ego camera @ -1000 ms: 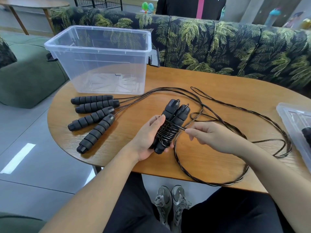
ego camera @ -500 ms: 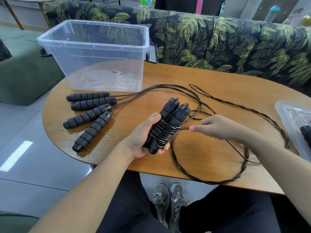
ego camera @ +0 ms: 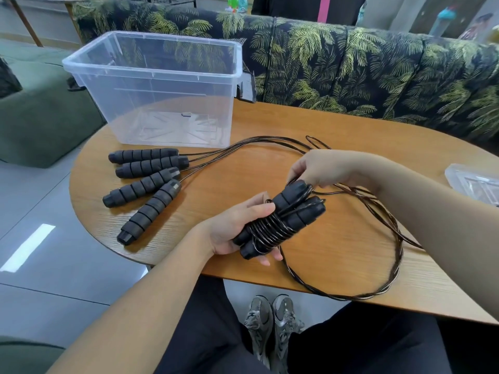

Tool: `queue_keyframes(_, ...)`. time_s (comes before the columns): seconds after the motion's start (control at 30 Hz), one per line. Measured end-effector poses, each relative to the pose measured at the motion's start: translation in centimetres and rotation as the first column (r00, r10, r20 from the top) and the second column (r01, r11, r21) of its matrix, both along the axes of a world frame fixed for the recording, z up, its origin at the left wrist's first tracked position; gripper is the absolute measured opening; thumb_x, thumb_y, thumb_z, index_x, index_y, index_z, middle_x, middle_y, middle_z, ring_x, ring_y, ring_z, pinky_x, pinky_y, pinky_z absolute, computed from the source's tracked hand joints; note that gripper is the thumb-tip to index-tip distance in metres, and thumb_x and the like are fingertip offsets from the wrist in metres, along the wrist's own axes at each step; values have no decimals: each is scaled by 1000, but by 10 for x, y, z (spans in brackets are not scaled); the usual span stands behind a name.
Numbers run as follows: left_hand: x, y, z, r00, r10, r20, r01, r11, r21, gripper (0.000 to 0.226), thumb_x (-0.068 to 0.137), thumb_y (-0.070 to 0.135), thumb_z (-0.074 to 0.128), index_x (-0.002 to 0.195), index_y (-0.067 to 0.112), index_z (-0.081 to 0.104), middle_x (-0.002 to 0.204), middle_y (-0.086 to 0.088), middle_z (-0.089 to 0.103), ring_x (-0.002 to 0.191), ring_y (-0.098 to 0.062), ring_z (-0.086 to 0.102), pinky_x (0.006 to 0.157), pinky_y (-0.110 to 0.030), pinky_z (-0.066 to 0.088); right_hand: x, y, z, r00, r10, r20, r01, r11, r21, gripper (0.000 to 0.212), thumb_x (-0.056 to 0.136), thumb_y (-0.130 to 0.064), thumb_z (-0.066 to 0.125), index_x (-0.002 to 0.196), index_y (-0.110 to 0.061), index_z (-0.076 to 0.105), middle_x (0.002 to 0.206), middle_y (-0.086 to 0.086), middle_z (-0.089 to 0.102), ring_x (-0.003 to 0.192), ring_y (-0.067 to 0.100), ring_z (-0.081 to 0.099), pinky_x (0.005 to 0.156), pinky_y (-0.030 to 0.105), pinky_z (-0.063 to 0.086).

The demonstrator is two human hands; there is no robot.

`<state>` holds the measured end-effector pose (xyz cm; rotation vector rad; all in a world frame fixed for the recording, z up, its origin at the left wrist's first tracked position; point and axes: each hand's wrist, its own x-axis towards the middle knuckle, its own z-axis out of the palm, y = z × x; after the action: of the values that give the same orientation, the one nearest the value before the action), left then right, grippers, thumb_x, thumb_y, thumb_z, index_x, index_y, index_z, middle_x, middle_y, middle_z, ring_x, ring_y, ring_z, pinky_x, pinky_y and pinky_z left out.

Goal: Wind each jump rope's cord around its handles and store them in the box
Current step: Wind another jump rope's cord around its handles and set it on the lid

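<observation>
Head view looks down on an oval wooden table (ego camera: 205,195). Near the middle, the left hand (ego camera: 237,228) is closed around a pair of black handles (ego camera: 280,220) held side by side, thumb on top and fingertips showing under the lower end. Their long axis runs from about 7 o'clock up to 1 o'clock, the cord ends pointing to 1 o'clock. Dark cord (ego camera: 270,232) is wound in several tight turns around the middle of the pair, crossing the long axis. The right hand (ego camera: 318,168) sits just beyond the upper ends of the handles at 1 o'clock, fingers pinched together on the cord there. From that spot the loose cord (ego camera: 394,268) sweeps out to 3 o'clock and curls round in a wide loop on the table toward 5 o'clock, near the front edge. At 9 to 10 o'clock from the held pair, four more ribbed handles (ego camera: 147,182) lie flat on the table, fanned out, their butt ends pointing left and down and their cord ends pointing right; their cords run off toward 1 o'clock. A clear plastic box (ego camera: 151,58) stands open at 11 o'clock on the far left part of the table, with nothing in it. A clear lid (ego camera: 475,182) lies at the table's right edge.
</observation>
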<state>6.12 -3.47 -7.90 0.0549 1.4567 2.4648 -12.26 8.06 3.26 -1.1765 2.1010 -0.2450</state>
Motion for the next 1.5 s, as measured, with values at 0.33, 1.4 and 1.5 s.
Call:
queue_keyframes(0.33, -4, 7, 6, 996, -17, 88, 25, 995, -94, 39, 99, 33, 57, 136, 24, 48, 116, -19, 67, 89, -39, 72, 68, -46, 63, 47, -17, 32, 890, 216, -400, -191, 976, 102, 17, 84, -42, 75, 74, -33, 65, 76, -15, 65, 79, 10, 60, 67, 27, 46)
queue_keyframes(1.4, 7, 14, 3, 965, 228, -125, -231, 973, -3, 43, 103, 40, 33, 126, 8, 49, 99, -13, 68, 69, -29, 62, 58, -37, 49, 38, 75, -17, 996, 65, 56, -49, 970, -240, 34, 97, -51, 49, 86, -27, 70, 58, -9, 50, 55, 11, 51, 65, 38, 56)
queue_keyframes(1.5, 8, 16, 7, 975, 202, -94, -207, 977, -46, 59, 102, 53, 25, 119, 4, 54, 84, -3, 72, 62, -19, 64, 56, -33, 50, 28, 77, -18, 981, 102, 164, -70, 979, -192, 42, 95, -54, 48, 86, -20, 70, 57, -4, 51, 59, 15, 53, 77, 38, 61)
